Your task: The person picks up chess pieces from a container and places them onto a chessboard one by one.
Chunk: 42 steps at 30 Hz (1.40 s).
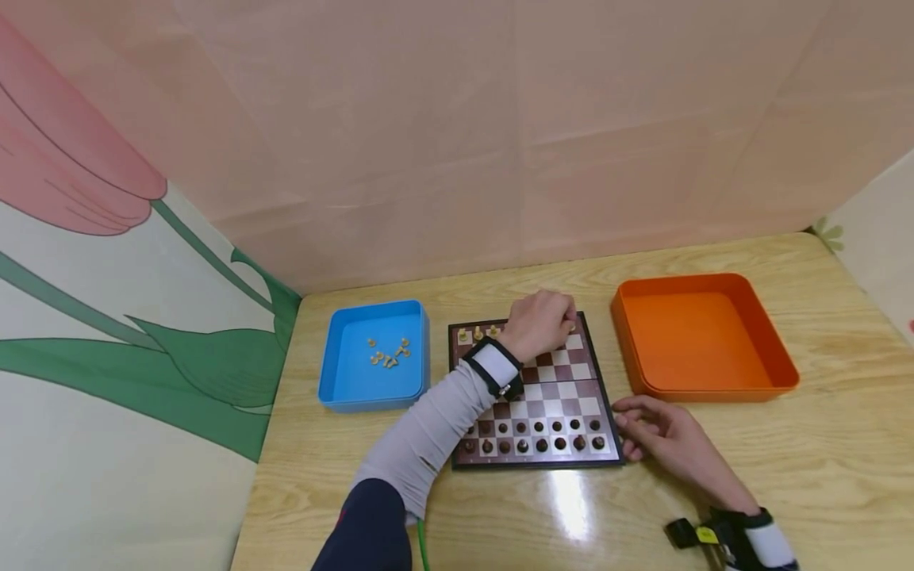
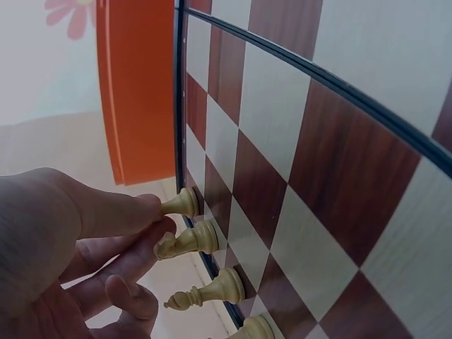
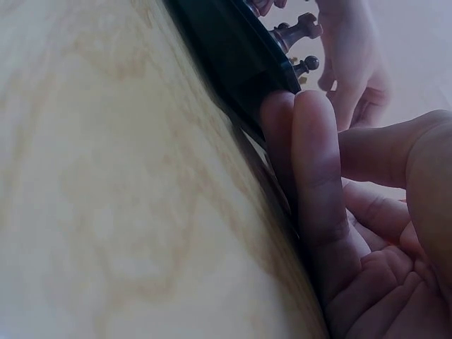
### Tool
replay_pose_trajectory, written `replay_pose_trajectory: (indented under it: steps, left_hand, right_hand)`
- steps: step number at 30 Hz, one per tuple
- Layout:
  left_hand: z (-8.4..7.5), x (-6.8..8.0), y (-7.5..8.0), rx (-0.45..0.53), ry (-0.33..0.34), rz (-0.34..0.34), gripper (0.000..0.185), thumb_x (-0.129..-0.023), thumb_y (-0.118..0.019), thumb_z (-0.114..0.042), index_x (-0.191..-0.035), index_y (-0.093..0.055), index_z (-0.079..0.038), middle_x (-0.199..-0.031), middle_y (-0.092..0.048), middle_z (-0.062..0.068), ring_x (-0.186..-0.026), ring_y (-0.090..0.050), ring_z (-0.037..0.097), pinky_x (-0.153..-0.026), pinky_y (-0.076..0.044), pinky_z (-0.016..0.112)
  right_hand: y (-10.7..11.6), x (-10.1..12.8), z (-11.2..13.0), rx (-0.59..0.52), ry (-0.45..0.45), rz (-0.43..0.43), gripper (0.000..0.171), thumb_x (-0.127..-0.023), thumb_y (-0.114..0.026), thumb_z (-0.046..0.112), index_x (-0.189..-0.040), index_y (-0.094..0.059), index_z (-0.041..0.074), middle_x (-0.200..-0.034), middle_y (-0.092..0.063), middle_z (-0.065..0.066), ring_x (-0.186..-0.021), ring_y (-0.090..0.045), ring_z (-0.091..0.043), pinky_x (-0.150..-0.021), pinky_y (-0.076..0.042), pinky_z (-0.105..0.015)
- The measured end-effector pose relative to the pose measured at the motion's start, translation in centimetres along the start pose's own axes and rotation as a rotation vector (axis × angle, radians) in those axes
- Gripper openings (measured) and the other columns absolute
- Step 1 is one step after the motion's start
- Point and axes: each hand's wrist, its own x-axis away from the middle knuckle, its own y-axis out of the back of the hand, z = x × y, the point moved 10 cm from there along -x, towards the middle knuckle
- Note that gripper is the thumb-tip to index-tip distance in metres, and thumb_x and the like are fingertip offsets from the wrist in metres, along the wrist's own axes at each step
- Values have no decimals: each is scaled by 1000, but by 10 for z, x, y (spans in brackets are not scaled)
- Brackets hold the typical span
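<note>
My left hand (image 1: 544, 323) pinches a pale pawn (image 2: 182, 203) at the far right corner of the chessboard (image 1: 564, 392), with a pale knight (image 2: 189, 240) and bishop (image 2: 208, 291) crowding just beside it. My right hand (image 1: 660, 432) rests relaxed, fingers straight against the board's black edge. Glossy wooden surface (image 1: 714, 492); a smooth orange tray (image 1: 703, 337) to the right, a blue tray (image 1: 374, 357) holding pale pieces to the left.

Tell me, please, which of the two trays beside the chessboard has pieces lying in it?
The blue tray, left of the chessboard, holds several light pieces; the orange tray on the right shows none.
</note>
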Motion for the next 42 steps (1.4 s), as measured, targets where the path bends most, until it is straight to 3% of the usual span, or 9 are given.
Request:
replay_pose_trajectory:
  steps: [12,16,19,23,29,34,37,42]
  left_hand:
    - [2,0,3,-33,29,15,10,-105,-66,-25,-102,-75,-26,-102,-71,-13,-84,-63,1,-60,-50,24]
    - [5,8,13,40,40,-5,11,-107,-65,-27,-106,-76,-26,-106,-71,-13,-81,-61,2,-58,-48,22]
    - [8,19,30,130,41,-48,14,-108,-63,-27,-111,-77,-24,-113,-73,-11,-74,-60,2,-53,-46,21]
    - [15,38,57,197,40,-134,16,-109,-64,-28,-114,-79,-22,-115,-75,-9,-67,-57,3,-47,-40,21]
    - [37,75,89,243,111,-285,13,-106,-69,-32,-110,-78,-24,-115,-77,-7,-61,-52,7,-45,-32,23]
    - [66,112,101,307,161,-394,14,-106,-70,-29,-111,-79,-20,-111,-78,-3,-53,-42,10,-47,-26,24]
    - [88,135,106,337,199,-458,15,-106,-71,-27,-111,-80,-18,-93,-76,3,-46,-33,13,-45,-22,24]
    - [135,169,116,383,286,-591,16,-104,-73,-22,-110,-81,-11,-86,-73,6,-49,-36,13,-47,-26,26]
  right_hand:
    - [1,-6,-3,11,-20,10,36,-108,-64,10,-139,-58,-7,-104,-71,-19,-73,-73,-24,-66,-64,-38]
    - [3,-5,-7,30,-28,6,38,-108,-64,13,-141,-57,-7,-106,-72,-19,-73,-73,-24,-67,-64,-37]
    - [8,-4,-9,47,-37,-8,38,-109,-64,15,-140,-58,-6,-106,-72,-18,-73,-73,-24,-67,-64,-37]
    - [14,-3,-10,58,-38,-15,39,-109,-64,16,-141,-58,-5,-108,-72,-19,-74,-74,-25,-67,-64,-38]
    - [19,-6,-9,65,-25,-14,40,-109,-64,18,-142,-57,-4,-108,-72,-20,-75,-74,-25,-68,-65,-38]
    - [17,-6,-5,98,-9,-5,41,-110,-63,20,-143,-58,-5,-106,-73,-18,-72,-73,-23,-66,-64,-36]
    - [16,-8,-1,141,12,0,41,-110,-64,20,-142,-59,-5,-104,-73,-17,-69,-71,-22,-63,-62,-36]
    - [14,-17,3,222,31,-16,45,-110,-64,27,-143,-59,-3,-103,-72,-15,-65,-67,-21,-59,-60,-34]
